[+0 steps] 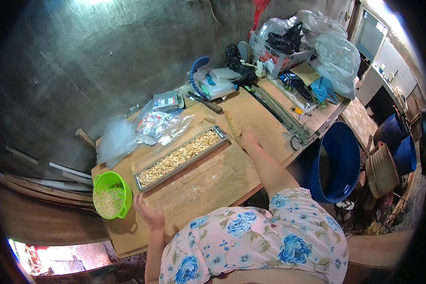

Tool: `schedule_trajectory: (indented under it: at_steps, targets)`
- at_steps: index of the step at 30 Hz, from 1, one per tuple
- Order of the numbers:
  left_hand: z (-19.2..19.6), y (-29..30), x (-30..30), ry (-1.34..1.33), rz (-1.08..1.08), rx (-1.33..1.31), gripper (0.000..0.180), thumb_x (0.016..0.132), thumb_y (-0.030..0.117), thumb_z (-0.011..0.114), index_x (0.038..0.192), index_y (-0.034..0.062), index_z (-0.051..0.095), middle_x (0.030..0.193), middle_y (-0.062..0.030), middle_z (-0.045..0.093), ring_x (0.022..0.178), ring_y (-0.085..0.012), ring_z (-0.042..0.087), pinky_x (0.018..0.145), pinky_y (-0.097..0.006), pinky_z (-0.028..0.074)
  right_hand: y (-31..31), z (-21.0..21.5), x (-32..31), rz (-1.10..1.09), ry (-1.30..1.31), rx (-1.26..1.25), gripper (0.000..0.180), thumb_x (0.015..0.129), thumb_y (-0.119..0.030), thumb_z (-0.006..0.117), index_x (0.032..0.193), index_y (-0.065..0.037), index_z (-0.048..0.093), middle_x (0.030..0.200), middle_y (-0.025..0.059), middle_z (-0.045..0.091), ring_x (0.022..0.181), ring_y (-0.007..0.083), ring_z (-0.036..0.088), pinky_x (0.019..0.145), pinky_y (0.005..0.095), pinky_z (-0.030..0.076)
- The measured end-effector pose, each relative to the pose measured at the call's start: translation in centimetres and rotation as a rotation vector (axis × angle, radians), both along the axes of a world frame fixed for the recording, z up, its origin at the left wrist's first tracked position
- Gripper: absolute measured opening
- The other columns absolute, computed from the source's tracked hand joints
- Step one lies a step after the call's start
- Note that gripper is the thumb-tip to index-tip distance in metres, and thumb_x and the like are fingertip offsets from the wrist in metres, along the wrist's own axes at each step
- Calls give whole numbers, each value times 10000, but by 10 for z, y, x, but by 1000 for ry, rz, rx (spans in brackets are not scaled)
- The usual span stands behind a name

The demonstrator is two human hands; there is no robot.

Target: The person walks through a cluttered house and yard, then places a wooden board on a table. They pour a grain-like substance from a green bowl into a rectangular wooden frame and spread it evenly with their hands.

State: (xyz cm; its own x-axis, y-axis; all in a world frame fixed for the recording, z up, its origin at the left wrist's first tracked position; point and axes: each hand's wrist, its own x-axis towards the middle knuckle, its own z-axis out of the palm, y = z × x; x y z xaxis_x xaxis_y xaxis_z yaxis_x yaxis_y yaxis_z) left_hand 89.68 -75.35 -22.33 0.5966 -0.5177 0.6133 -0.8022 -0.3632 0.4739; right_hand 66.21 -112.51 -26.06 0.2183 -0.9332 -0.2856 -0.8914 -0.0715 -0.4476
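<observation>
A long, narrow metal frame (162, 190) lies at a slant on the board, filled with pale, nut-like pieces (182, 158). Close to its lower left end is my left hand (149, 213), fingers apart, with nothing in it. Beyond the frame's upper right end, my right hand (248, 140) is closed at the near end of a thin wooden stick (231, 123); its fingertips are partly hidden. Left of my left hand stands a bright green colander-like basin (126, 201), with more pale pieces (106, 201) inside.
Clear plastic bags (116, 142) and a grey box (165, 101) lie along the wall side of the wooden table (213, 177). A blue curved strip (194, 75) rises behind. Further right are a bag-filled crate (281, 61) and tools. A large blue barrel (324, 189) stands beside the table.
</observation>
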Motion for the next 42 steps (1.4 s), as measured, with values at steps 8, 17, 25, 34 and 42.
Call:
schedule_trajectory:
  at_steps: [8,17,25,34,42]
  targets:
    - [-37,-52,40,-194,-133,397,318,672,101,652,982,98,581,1069,-86,533,1028,-285,488,943,-451,326,-30,-22,-12,-44,74,31,272,748,-32,600,1019,-32,624,957,196,643,909,310,627,765,382,494]
    - [-58,-46,21,-166,-68,214,89,723,97,618,804,122,591,895,-45,564,886,-268,519,810,-411,359,21,8,-69,190,-423,134,324,727,-102,664,1040,-27,631,854,84,646,776,164,594,698,303,481]
    - [-68,-45,29,-186,-43,161,117,723,100,636,821,124,578,958,-49,540,942,-265,504,861,-432,352,109,15,10,388,-383,356,342,718,-153,663,1050,-71,647,893,109,660,793,209,617,702,317,489]
    - [-64,-44,28,-170,-59,173,110,720,101,639,812,119,581,986,-54,547,969,-267,506,883,-438,348,78,-15,9,243,-469,224,278,741,-76,653,1019,-78,663,829,66,653,728,161,595,670,306,482]
    - [-66,-44,30,-173,-59,144,89,720,84,624,797,102,584,962,-74,547,947,-278,510,866,-429,349,81,3,-4,158,-473,281,294,743,-97,669,1033,-45,654,861,62,649,745,151,589,691,303,479]
